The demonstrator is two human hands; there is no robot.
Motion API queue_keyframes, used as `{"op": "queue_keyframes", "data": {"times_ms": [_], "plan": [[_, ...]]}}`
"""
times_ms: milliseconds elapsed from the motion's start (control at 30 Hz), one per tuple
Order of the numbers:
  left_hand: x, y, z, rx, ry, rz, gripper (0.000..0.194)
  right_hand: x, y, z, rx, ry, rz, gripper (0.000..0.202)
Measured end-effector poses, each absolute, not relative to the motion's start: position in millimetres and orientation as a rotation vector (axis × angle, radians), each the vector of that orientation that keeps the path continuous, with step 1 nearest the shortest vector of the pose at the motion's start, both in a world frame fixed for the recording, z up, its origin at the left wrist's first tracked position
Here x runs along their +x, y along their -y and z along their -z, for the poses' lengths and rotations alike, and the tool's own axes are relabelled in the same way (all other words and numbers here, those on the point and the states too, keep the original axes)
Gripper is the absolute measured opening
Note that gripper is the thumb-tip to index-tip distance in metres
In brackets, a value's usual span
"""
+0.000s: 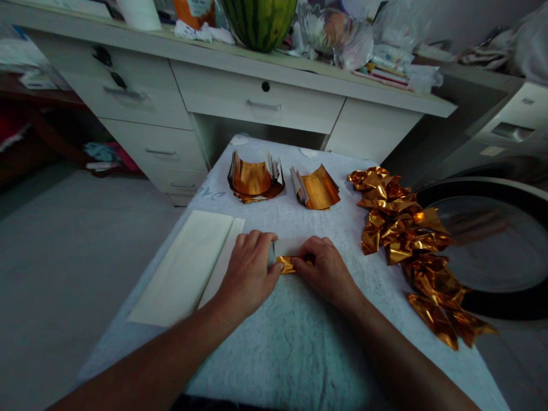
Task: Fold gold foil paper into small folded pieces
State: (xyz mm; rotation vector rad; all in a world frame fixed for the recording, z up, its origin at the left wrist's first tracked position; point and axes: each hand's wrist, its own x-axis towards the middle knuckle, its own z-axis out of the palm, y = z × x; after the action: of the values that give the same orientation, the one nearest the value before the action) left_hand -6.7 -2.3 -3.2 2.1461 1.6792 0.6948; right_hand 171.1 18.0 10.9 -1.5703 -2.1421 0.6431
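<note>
A small gold foil strip (286, 265) lies between my hands at the middle of the cloth-covered table. My left hand (253, 267) is closed, its thumb on the strip's left end. My right hand (322, 268) pinches the right end between thumb and fingers. A pale sheet (287, 246) shows just behind the strip. Two curved stacks of gold sheets stand farther back, the left stack (252, 178) and the right stack (320, 188). Folded gold foil pieces (398, 228) are heaped along the table's right side.
White paper sheets (184, 268) lie at the left of the table (274, 354). Behind it is a white desk (299, 108) with drawers, carrying a watermelon (259, 23), a glass bowl and plastic bags. A front-loading washing machine (496, 142) stands close on the right.
</note>
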Motion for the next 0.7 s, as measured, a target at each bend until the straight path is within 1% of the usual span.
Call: {"op": "queue_keyframes", "data": {"times_ms": [100,400,567,700], "plan": [[-6.2,1.4,3.9,2.158,-1.668,-0.691,0.040,172.1,-17.8,-10.4,-1.556,2.158,-0.631,0.015],[-8.0,-1.2,5.7,2.141,-1.569,-0.739,0.042,171.6,-21.6,-15.7,-1.585,2.224,-0.618,0.011],[-8.4,1.7,7.5,2.126,-1.570,-0.758,0.038,170.6,-27.9,-22.3,-1.607,2.300,-0.656,0.011],[-7.6,1.5,7.7,2.125,-1.588,-0.776,0.030,170.4,-28.7,-22.0,-1.618,2.301,-0.648,0.015]]}}
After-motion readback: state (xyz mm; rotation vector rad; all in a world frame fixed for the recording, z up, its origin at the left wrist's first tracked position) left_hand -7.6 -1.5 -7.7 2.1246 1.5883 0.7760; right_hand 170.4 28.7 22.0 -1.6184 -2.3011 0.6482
